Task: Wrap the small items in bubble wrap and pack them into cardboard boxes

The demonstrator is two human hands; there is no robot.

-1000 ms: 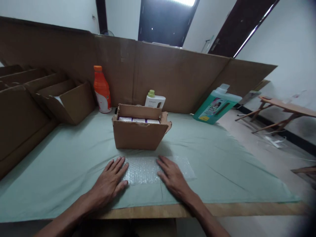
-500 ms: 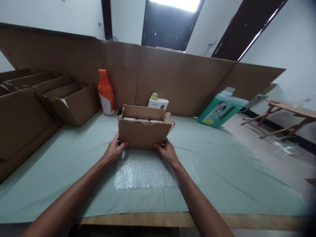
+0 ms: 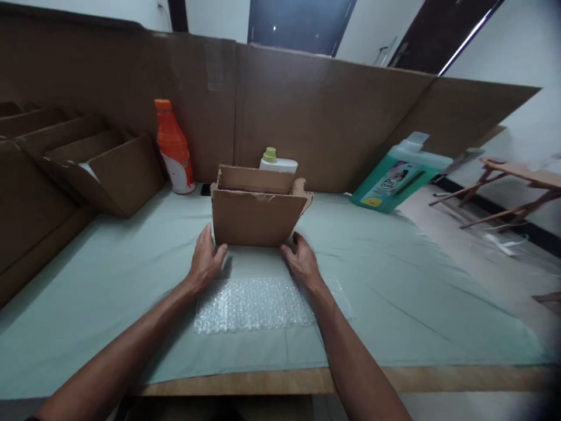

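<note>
The cardboard box [image 3: 256,219] is flanked at its lower corners by the left hand [image 3: 205,262] and right hand [image 3: 301,262], both open and touching it. Stiff, probably light; best gripped at the sides.

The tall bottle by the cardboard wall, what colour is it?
Orange bottle, with a white label low down; the head view shows it.
</note>
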